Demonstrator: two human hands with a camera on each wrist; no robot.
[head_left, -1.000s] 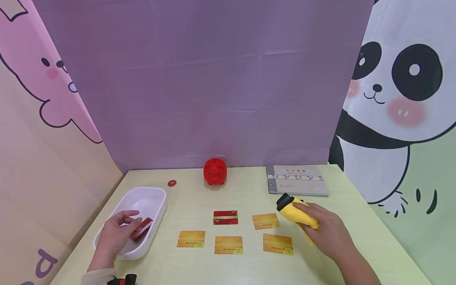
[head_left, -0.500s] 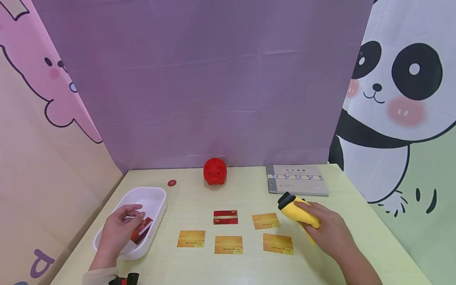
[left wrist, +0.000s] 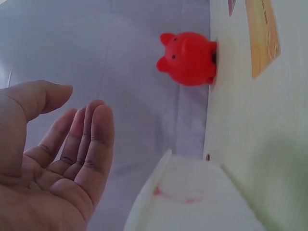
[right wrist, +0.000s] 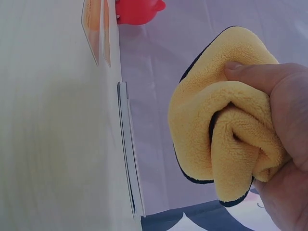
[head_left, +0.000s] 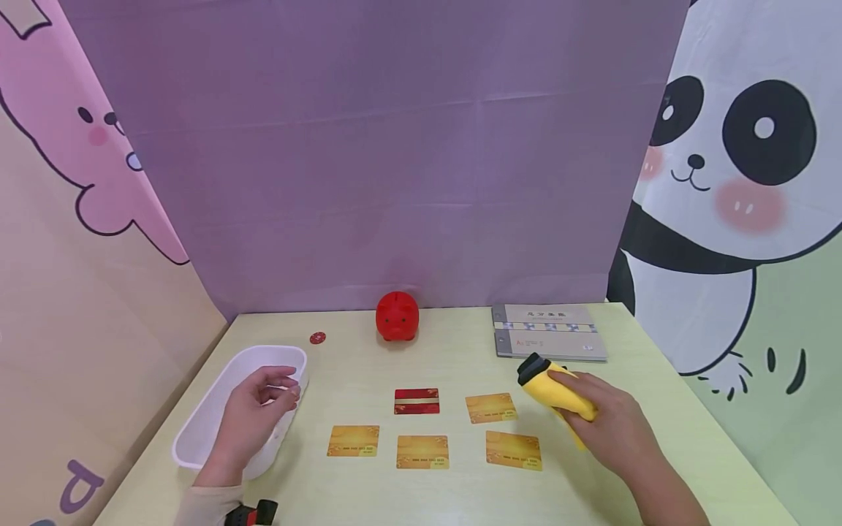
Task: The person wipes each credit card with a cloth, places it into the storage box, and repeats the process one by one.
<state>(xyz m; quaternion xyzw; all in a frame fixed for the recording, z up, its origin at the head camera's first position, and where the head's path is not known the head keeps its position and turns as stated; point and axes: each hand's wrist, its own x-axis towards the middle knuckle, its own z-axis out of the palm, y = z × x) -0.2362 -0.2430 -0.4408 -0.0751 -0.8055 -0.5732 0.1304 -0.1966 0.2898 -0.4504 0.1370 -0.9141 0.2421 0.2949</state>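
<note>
My left hand (head_left: 255,416) hovers over the right rim of a white plastic basin (head_left: 213,416). Its fingers are loosely bent and hold nothing, as the left wrist view confirms, where the thumb stands apart from the fingers. The red card seen in the basin earlier is hidden behind this hand. In my right hand (head_left: 615,427), above the right part of the table, I grip a folded yellow cloth (right wrist: 197,110) with dark edging, bunched between thumb and fingers. Several gold cards (head_left: 422,453) and one red striped card (head_left: 416,402) lie flat between the hands.
A red piggy bank (head_left: 397,317) stands at the middle of the table's back edge. To its left lies a small red disc (head_left: 318,337). A grey book (head_left: 549,333) is at the back right. A purple sheet (head_left: 395,161) hangs behind the table.
My left hand has let go of the red card in the basin, then risen and moved right to the basin's rim. The right hand with the cloth has shifted slightly right.
</note>
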